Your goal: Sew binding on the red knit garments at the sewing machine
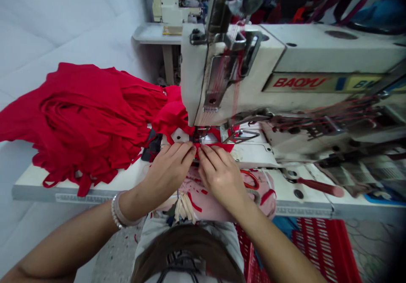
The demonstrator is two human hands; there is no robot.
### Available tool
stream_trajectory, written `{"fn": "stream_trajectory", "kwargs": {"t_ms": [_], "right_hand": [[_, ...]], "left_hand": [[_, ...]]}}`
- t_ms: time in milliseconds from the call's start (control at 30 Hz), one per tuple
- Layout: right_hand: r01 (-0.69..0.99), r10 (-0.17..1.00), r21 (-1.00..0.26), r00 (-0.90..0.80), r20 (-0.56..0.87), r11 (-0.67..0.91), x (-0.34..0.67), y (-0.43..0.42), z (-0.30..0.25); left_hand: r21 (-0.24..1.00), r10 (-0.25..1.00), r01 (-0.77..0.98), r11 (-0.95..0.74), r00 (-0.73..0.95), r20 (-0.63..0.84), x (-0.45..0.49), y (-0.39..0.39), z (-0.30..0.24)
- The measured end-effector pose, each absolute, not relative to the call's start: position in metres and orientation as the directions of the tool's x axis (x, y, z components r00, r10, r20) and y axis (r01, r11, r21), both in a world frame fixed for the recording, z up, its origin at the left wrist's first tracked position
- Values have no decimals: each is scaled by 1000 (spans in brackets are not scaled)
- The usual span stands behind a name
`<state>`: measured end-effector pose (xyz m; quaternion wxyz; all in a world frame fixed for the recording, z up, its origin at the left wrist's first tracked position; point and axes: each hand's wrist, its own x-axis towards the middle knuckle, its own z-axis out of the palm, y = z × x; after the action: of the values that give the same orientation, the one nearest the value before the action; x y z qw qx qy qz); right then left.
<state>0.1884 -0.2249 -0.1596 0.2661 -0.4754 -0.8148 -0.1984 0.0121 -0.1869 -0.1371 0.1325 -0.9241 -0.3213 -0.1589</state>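
Observation:
My left hand (168, 173) and my right hand (220, 177) sit side by side at the front of a sewing machine's presser foot (199, 135). Their fingertips pinch a strip of red knit fabric (215, 146) just in front of the needle area. That strip runs into a large heap of red fabric (85, 118) lying to the left on the table. Above my hands looms the cream head of the BAOYU sewing machine (241, 71), threaded with red thread. My fingers hide part of the fabric and the needle plate.
A red-handled screwdriver (320, 186) lies on the white table (79, 185) at right. Red-handled scissors (250, 179) rest near my right hand. Pink cloth with red scraps (203, 194) covers my lap. A red plastic crate (317, 249) stands below right, and another sewing machine (177, 4) stands behind.

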Motion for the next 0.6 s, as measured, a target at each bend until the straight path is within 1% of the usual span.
{"fn": "stream_trajectory", "kwargs": {"t_ms": [133, 200, 300, 367, 533, 600], "right_hand": [[877, 688, 73, -422, 590, 475, 190, -225, -155], [867, 697, 33, -422, 579, 497, 193, -225, -155], [843, 717, -67, -409, 564, 533, 196, -224, -156], [843, 727, -90, -398, 560, 531, 196, -222, -157], [889, 719, 6, -374, 587, 458, 191, -217, -155], [904, 722, 18, -354, 595, 427, 188, -216, -154]], "left_hand": [[-125, 537, 622, -773, 746, 394, 11, -187, -138], [-121, 532, 615, -779, 751, 391, 11, -187, -139], [-100, 530, 610, -786, 748, 399, 10, -185, -140], [-95, 538, 616, -782, 743, 398, 11, -184, -140], [-95, 541, 624, -776, 735, 409, 13, -182, -139], [-85, 546, 625, -776, 733, 405, 14, -182, -139]]}}
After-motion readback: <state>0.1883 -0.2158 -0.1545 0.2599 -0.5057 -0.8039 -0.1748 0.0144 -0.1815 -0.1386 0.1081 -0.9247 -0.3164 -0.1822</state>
